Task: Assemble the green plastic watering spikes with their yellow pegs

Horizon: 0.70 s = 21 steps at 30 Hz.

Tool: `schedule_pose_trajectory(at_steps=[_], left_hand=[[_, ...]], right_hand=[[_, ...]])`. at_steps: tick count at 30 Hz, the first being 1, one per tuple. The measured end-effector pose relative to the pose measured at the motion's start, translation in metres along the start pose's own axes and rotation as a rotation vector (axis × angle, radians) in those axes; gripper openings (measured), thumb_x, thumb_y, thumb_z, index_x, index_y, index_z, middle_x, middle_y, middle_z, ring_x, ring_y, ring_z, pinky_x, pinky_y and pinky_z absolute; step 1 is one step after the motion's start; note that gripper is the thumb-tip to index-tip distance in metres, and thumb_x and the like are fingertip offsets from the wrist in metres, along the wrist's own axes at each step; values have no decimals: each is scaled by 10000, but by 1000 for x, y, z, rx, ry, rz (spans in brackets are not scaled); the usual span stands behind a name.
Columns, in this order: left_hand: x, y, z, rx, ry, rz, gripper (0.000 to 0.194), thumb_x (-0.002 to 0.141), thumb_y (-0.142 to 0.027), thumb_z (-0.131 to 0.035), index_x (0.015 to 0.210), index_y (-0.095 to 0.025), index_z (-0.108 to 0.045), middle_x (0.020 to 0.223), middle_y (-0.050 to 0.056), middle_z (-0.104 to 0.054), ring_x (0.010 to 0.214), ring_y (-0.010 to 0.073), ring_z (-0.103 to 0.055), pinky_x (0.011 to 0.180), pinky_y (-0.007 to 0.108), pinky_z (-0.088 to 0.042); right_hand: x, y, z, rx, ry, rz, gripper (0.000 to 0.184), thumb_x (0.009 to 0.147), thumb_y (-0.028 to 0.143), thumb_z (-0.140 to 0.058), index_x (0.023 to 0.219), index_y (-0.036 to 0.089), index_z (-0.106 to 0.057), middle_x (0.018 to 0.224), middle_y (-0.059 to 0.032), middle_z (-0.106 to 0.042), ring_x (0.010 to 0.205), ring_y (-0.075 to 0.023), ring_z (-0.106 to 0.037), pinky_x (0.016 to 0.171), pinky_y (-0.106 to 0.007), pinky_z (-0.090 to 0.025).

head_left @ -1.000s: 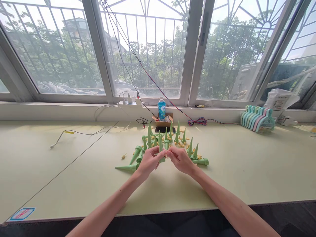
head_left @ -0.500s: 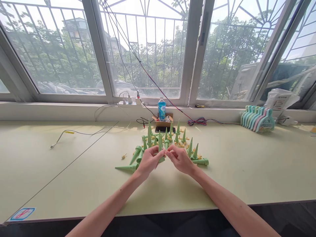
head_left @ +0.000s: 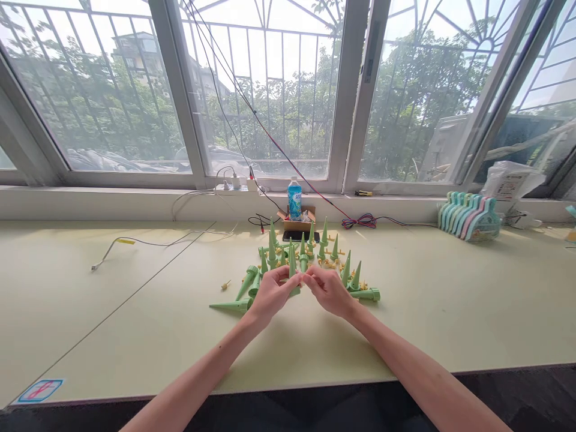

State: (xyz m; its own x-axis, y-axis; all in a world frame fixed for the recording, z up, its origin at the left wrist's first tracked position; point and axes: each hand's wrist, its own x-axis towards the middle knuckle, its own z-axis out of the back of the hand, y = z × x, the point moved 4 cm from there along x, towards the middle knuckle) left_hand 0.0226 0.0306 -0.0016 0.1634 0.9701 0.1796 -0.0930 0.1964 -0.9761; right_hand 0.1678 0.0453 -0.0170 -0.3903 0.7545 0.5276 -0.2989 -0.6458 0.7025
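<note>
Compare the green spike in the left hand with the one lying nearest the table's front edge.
The held spike points up; the lying spike is on its side, tip to the left. The held spike is in the left hand; the lying spike rests on the table. Both are green and taper to a point.

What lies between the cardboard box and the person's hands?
In the head view: a dark flat object, then green spikes, many upright, with small yellow parts among them.
</note>
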Motion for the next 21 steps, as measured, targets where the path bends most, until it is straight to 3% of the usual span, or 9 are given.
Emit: schedule_pose_trajectory(at_steps=[5,21], left_hand=[[0,-1,0,-10,-17,-21,315,757,-454,-672,735,-142,-642,685,-6,-591,465,39,-368,394,180,-245],[1,2,1,7,-9,-16,346,755,-484,-671,732,-142,-628,691,18,-616,459,47,-401,364,171,-218]], right_hand=[[-1,1,0,50,23,9,276,956,442,-425,855,196,-497,519,77,-341,457,-89,-250,465,-238,-206],[0,-2,-1,35,12,-2,317,955,415,-415,734,196,-471,532,63,-327,480,-89,-256,467,-230,-223]])
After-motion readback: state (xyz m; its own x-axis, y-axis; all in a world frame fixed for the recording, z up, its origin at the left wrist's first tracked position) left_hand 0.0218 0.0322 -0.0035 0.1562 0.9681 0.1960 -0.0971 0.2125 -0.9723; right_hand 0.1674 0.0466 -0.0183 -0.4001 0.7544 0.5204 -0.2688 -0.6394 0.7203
